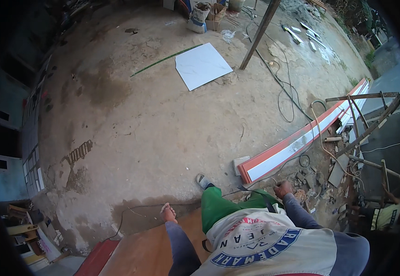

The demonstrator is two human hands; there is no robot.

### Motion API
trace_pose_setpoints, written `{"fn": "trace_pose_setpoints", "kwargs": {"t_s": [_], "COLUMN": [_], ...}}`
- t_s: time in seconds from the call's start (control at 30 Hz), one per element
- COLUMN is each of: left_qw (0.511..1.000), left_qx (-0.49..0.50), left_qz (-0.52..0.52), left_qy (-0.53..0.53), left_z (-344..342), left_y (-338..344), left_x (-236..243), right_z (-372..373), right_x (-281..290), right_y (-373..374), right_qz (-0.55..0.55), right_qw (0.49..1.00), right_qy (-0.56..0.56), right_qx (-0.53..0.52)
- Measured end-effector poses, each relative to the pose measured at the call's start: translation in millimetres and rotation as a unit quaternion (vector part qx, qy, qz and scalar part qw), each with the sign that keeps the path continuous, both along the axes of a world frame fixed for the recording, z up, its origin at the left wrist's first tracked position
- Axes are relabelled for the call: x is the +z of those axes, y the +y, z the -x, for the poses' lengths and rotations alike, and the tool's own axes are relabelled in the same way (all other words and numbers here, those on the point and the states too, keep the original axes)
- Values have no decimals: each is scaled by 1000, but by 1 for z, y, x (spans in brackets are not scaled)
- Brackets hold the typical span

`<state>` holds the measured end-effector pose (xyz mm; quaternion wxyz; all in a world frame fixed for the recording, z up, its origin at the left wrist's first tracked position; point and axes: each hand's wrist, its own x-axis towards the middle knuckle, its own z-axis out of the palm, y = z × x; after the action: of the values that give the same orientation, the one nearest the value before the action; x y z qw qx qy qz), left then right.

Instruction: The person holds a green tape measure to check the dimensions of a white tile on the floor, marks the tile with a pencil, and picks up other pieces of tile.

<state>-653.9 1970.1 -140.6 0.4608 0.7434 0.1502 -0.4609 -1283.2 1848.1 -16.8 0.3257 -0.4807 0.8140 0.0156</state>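
My left hand [168, 212] hangs over the ground just beyond an orange-brown board, its fingers curled in and nothing seen in them. A thin dark cable [151, 204] runs along the ground close to it. On the other side, my right hand [283, 188] is closed beside my green trousers. Its fingers are turned away, so whatever it may hold is hidden. Nearest to that hand are the end of a long orange-and-white stack of boards [279, 158] and rubble [308, 181]. My sandalled foot [203, 181] is on the bare ground ahead.
Ahead lie a white marbled tile [203, 66] and a thin green strip [165, 60]. Sacks [199, 18] and a leaning post [260, 34] stand farther off. Hoses [283, 83] cross the ground at right. A wooden frame [370, 129] and another person [386, 216] are at the right edge.
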Motion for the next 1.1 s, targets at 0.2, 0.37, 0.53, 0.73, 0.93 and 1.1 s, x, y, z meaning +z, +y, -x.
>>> {"fn": "trace_pose_setpoints", "kwargs": {"t_s": [0.2,0.37,0.53,0.73,0.93,1.1], "left_qw": [983,951,941,976,993,990], "left_qx": [-135,-305,-333,-191,-100,-99], "left_qz": [-106,-44,-37,-104,-43,-75], "left_qy": [71,15,37,26,51,65], "left_z": [68,136,138,59,25,25], "left_y": [-11,-14,-46,-96,-94,-34], "left_x": [-40,-72,-57,-9,-27,-42], "right_z": [-25,2,38,-6,-17,-50], "right_x": [36,5,-39,-63,-116,-78], "right_y": [5,78,182,217,118,-7], "right_qz": [34,15,-78,-193,-133,60], "right_qw": [998,992,952,948,977,994], "right_qy": [-50,-8,112,57,92,42], "right_qx": [-15,-123,-272,-247,-138,-80]}}
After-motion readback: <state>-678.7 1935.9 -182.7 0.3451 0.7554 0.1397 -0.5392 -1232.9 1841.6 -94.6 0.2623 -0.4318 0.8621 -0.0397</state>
